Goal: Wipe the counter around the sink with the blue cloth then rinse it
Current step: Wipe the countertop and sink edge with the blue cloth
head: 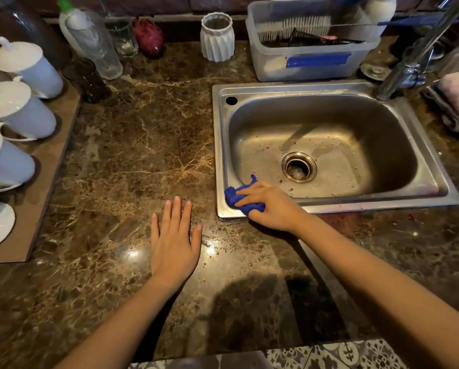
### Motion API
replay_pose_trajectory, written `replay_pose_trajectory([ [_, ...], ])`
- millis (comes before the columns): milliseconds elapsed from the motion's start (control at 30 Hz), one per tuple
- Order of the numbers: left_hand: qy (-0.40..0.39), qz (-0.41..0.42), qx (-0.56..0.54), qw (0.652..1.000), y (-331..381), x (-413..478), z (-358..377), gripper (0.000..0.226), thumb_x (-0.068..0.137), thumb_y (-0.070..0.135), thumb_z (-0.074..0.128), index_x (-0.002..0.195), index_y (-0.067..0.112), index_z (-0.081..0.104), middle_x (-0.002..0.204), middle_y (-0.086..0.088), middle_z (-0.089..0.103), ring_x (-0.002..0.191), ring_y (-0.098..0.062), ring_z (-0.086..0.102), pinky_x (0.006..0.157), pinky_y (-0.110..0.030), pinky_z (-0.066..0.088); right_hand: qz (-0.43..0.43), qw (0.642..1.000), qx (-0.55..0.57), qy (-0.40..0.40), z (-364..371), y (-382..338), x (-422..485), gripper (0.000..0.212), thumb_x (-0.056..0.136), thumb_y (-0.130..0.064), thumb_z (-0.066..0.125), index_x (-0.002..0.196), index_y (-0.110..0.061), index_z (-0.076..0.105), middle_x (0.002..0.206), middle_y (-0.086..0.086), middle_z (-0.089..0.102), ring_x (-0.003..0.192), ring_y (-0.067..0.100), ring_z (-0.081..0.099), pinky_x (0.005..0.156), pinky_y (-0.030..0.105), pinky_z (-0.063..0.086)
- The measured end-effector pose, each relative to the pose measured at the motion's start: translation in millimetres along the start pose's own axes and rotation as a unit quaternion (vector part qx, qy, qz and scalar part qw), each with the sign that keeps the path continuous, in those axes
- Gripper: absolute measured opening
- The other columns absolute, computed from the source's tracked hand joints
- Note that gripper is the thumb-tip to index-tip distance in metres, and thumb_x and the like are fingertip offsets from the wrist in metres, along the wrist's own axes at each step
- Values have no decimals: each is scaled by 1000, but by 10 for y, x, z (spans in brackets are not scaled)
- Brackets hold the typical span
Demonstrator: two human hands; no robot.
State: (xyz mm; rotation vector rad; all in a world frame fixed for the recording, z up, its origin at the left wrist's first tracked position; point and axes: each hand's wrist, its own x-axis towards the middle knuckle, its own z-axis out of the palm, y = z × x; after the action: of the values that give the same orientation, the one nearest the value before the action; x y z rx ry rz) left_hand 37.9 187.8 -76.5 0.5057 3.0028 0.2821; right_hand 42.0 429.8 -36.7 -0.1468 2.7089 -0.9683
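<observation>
Nearest the camera, two bare forearms reach out over a dark brown marbled tabletop (132,145). The left hand (173,239) lies flat on the stone, palm down, fingers stretched out and holding nothing. To its right, the right hand (269,206) presses down on a bunched blue cloth (237,198), fingers spread over the top of it; the cloth sits on the near left corner of the steel sink (337,202), on the flat rim, with one end poking over toward the basin. Small red and pale specks dot the basin floor around the drain (299,167), and a few red specks lie on the tabletop just beyond the near right corner of the sink. Along the left edge, white lidded mugs (28,66) stand in a row on a brown board (50,166). Farther back, a chrome tap (420,49) rises behind the sink's far right corner. Behind the sink stands a clear plastic tub (311,58) with a white brush inside, and left of it a white ribbed vase (217,38), then glasses and a clear bottle (90,41) against the back wall.
</observation>
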Motion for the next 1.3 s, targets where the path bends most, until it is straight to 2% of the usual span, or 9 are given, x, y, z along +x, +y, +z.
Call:
replay_pose_trajectory([
  [267,-1,-4,2,1000,12,3,2,63,92,48,12,148,19,16,157,-1,8,145,-15,1,117,-42,-2,60,998,-15,-16,-361,288,-296,41,73,-22,51,110,-25,70,129,-5,60,112,16,50,100,26,35],
  [367,-2,-3,12,1000,4,-3,10,61,93,48,13,147,19,16,156,-1,10,144,-15,2,117,-42,-1,70,997,-10,-7,-404,359,-390,37,80,-10,57,112,-24,68,130,-6,59,110,11,47,100,22,30],
  [433,-5,-4,15,1000,8,1,13,61,93,48,13,147,20,16,157,-1,10,144,-15,2,117,-41,-2,74,997,-11,0,-452,432,-442,37,80,-8,58,113,-25,68,130,-4,59,112,13,48,102,28,35],
  [533,-5,-5,15,1000,6,1,1,61,93,47,14,148,19,17,157,-2,12,144,-15,3,117,-42,-1,139,990,-28,0,-615,602,-499,33,82,-14,58,112,-25,68,124,5,62,102,19,54,88,32,44],
  [633,-4,-3,12,1000,17,-1,4,61,94,47,15,147,18,19,156,-3,13,145,-16,5,117,-43,1,222,972,12,81,-760,674,-567,31,86,-16,55,114,-24,66,115,10,65,84,17,54,65,18,40],
  [733,-3,-3,2,1000,15,3,6,63,92,49,14,147,18,20,157,-2,13,145,-15,4,117,-42,0,186,966,81,158,-717,459,-567,35,87,-13,53,119,-22,63,114,6,63,89,14,54,69,12,39],
  [900,-26,-26,-93,995,79,30,-96,62,94,51,20,148,22,17,158,1,5,144,-11,-7,116,-37,-11,121,989,-80,32,-330,349,-399,41,86,-24,52,127,-24,55,124,2,60,112,23,50,97,35,36],
  [1100,-12,-32,-78,996,387,-59,1,64,93,49,8,148,17,12,158,-1,3,144,-12,-7,117,-38,-9,241,965,-106,5,-495,577,-208,39,92,-33,44,125,-15,53,111,14,64,97,29,58,82,38,48],
  [1300,5,-31,-25,999,387,-52,97,65,92,46,8,147,13,18,157,-6,11,145,-17,2,117,-42,0,238,919,-15,313,-597,335,-774,38,89,-27,45,124,-15,54,106,6,64,95,23,58,87,40,48],
])
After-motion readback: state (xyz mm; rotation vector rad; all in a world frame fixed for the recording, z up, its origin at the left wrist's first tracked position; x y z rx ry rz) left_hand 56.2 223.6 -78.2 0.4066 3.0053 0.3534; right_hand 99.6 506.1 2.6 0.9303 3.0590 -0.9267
